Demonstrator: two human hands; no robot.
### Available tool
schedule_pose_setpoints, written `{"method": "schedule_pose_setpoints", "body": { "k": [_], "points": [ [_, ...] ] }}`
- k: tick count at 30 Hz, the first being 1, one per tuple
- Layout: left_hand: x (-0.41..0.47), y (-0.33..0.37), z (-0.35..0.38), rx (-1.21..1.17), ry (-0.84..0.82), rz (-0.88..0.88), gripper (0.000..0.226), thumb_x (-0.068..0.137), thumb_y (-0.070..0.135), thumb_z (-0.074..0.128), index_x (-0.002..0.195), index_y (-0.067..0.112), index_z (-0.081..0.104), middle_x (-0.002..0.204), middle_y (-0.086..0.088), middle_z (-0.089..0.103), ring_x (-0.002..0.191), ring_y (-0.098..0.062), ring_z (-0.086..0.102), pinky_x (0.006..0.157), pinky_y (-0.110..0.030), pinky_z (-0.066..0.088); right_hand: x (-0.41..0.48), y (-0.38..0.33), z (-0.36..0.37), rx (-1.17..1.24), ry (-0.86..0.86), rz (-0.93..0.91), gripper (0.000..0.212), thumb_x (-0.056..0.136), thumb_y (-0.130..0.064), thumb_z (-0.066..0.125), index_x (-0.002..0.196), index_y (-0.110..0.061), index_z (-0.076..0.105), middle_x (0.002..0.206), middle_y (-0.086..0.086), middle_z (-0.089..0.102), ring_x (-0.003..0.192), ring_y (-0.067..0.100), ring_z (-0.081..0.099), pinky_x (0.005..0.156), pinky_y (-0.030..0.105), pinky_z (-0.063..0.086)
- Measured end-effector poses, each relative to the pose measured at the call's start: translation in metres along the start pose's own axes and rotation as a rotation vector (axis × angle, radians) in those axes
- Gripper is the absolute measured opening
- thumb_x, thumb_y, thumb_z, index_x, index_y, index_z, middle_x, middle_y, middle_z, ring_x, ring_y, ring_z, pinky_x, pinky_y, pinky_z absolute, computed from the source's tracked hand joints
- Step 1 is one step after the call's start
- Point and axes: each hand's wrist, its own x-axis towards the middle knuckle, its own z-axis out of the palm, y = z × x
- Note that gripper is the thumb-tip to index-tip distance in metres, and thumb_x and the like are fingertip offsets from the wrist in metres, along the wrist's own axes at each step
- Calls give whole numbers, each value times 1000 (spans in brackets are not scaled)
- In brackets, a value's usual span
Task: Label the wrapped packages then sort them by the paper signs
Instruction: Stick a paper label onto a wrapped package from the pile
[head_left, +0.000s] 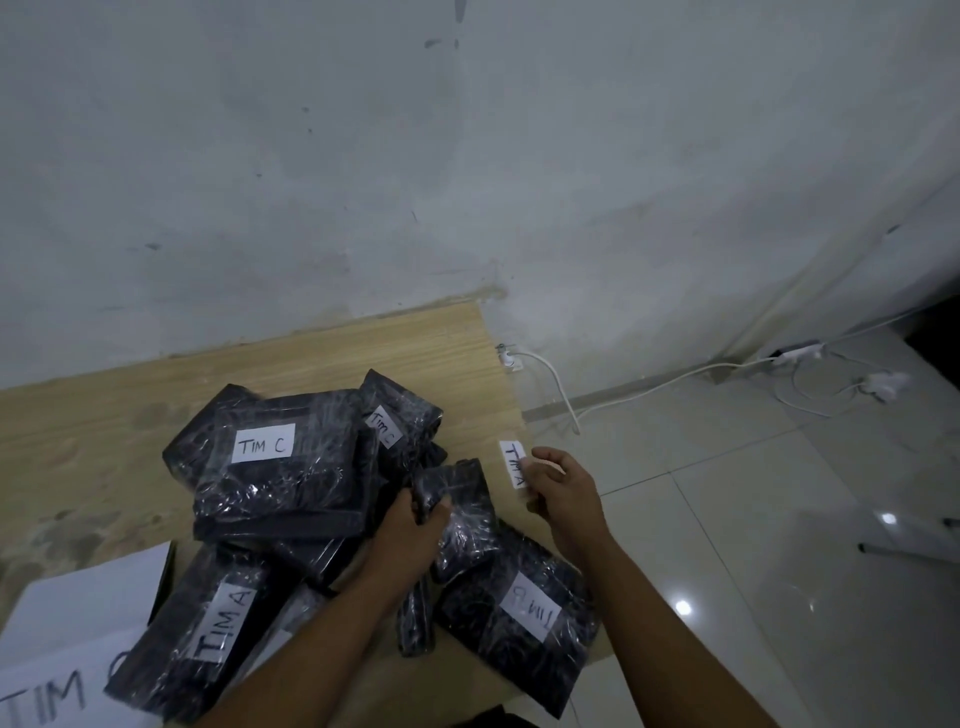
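Though the left grip (410, 530) covers its near left edge, the unlabelled package (467, 512) shows well enough: small, black, film-wrapped, no slip on the face I can see. Fingers and thumb curl round it. I cannot tell whether its lower end rests on the package beneath.

- Right grip (563, 493): pinches a label slip (511, 457) just right of the held package, apart from it. Slip reads "TIM A" running downward; its lower end is hidden behind the fingertips.
- Held package sits at the right side of the pile, near the right edge of the counter (363, 353).
- Big TIM C package (280, 488) lies on top of the pile, left of the left grip, label clear.
- Second TIM C package (402, 410) is behind it, partly buried, label creased.
- TIM A package (208, 623) lies near left, label lengthwise.
- Near-right package (519, 644) overhangs the counter edge; its label is upside down to me, last letter not legible.
- Narrow dark package (415, 618) lies between my forearms, mostly hidden.
- More dark wrapping shows under the pile; I cannot count the pieces.
- Paper sign (57, 680): bottom left, cut by the frame; "TIM" is readable, the next letter covered by the TIM A package.
- Right of the counter: tiled floor (727, 519), white cable (563, 387) from a wall socket, power strip (795, 354) blurred.
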Motion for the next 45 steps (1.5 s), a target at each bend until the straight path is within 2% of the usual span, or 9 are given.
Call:
{"method": "schedule_pose_setpoints", "body": {
  "k": [4,9,15,20,25,30,37,41,45],
  "points": [
    [-1,-1,5,-116,3,-28,21,92,38,59,111,30,57,113,0,67,102,-20,64,97,-42,50,-25,0,8,-15,-93,-7,27,86,-10,70,110,-8,57,90,13,71,67,16,65,52,27,51],
    [5,-6,13,-235,-15,-132,67,91,55,50,148,25,29,143,-1,46,125,-26,52,102,-47,46,-45,12,17,-201,-136,-110,29,88,-18,69,113,-15,53,92,12,69,80,19,70,64,30,58],
    [25,-38,15,-293,-18,-151,110,43,99,47,136,42,36,142,-3,50,119,-29,58,97,-53,49,-51,23,22,-376,-97,-215,29,88,-25,70,110,-20,52,88,6,69,76,8,68,59,21,54],
    [-13,2,17,-262,-47,-59,81,80,62,62,145,25,31,140,4,45,126,-23,50,99,-39,45,-57,29,22,-596,3,-346,35,82,-37,74,105,-22,53,84,-9,60,74,-4,59,62,10,47],
    [-7,-8,16,-297,-32,-8,61,81,37,75,136,25,50,130,0,60,111,-20,62,92,-45,55,-63,33,17,-831,115,-436,58,76,-67,63,113,-26,49,99,-10,46,86,5,51,69,25,50],
    [-4,3,24,-527,-53,-39,44,82,23,74,124,18,61,116,-4,69,101,-26,69,79,-40,58,-71,27,14,-491,-46,-217,35,85,-49,66,102,-21,55,93,-12,62,80,1,63,71,21,50],
    [-10,20,22,-503,24,-63,32,68,24,87,95,12,73,91,-8,76,82,-27,73,74,-43,60,-73,30,3,-353,-160,-231,24,84,-26,74,99,-12,63,84,-5,71,76,4,67,66,16,50],
    [-11,21,16,-519,30,-78,32,73,28,83,92,6,71,88,-12,75,81,-30,72,69,-42,60,-69,32,5,-124,-94,-153,31,82,-24,75,106,-7,65,99,11,74,92,27,72,80,42,59],
    [-13,16,15,-371,-52,15,31,80,31,76,102,10,67,94,-8,75,85,-26,73,77,-46,60,-60,33,10,42,11,-73,26,92,-23,62,110,-4,65,102,17,73,95,35,70,83,48,58]
  ]
}}
